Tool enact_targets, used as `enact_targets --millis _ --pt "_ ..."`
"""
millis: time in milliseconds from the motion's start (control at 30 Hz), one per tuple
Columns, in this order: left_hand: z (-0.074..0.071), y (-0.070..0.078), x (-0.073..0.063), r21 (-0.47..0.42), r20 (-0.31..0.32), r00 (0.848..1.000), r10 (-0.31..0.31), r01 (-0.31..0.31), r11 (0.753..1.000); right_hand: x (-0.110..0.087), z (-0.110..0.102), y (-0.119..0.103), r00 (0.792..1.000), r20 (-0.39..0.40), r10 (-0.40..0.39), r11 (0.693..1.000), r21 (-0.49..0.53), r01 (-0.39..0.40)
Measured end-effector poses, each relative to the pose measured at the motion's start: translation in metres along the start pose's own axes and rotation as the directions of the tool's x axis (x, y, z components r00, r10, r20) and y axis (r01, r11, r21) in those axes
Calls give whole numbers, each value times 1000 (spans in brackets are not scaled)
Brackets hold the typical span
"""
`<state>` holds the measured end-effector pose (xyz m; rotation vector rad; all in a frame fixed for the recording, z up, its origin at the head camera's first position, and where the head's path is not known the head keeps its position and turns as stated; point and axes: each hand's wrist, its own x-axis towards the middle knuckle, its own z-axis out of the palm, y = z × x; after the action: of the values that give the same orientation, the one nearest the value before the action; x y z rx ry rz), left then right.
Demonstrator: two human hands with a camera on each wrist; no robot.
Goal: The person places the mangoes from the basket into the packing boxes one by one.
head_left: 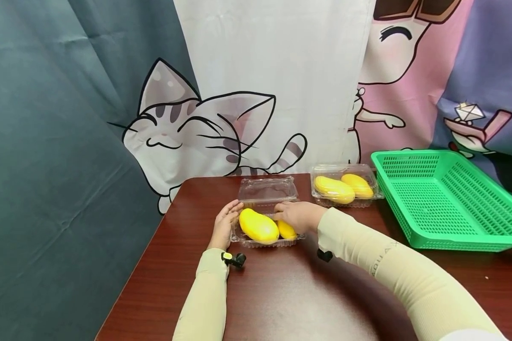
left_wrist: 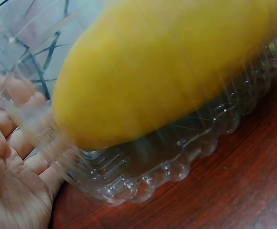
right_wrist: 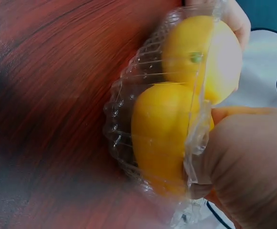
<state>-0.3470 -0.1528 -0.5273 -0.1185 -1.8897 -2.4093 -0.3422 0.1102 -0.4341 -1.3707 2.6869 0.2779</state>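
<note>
A clear plastic clamshell box [head_left: 249,243] stands on the table with its lid [head_left: 268,190] raised at the back. Inside, a large yellow mango [head_left: 258,226] lies on the left and a second mango [head_left: 287,230] on the right. My left hand [head_left: 224,225] touches the box's left side, its fingers fairly straight along the clear wall [left_wrist: 114,183]. From above, my right hand [head_left: 299,215] holds the right mango, with the thumb side at the box rim in the right wrist view; its other fingers are partly hidden there.
Behind to the right sits another clear box [head_left: 362,203] with two mangoes [head_left: 334,189] in it. Beside it a green plastic basket [head_left: 435,222] stands on the brown table [head_left: 281,293]. A printed cloth [head_left: 281,71] hangs along the table's back edge.
</note>
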Motion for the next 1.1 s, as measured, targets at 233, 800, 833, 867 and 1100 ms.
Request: enact_targets --millis 233,800,833,867,1100 --pt "-5 -3 -1 -4 -6 1000 -7 7 1000 -4 16 8 948 -300 105 960 281 -18" --pt "-17 5 -2 -180 26 998 -57 60 982 28 88 2 620 -33 784 -355 795 492" --pt "-17 6 -2 -186 25 998 -57 60 981 29 88 3 628 -31 777 -380 772 509" --pt "-16 6 -3 -191 23 998 -56 59 980 30 89 4 633 -42 773 -394 751 531" --pt "-15 6 -1 -218 47 999 -4 14 976 31 84 5 655 -139 743 -400 692 601"
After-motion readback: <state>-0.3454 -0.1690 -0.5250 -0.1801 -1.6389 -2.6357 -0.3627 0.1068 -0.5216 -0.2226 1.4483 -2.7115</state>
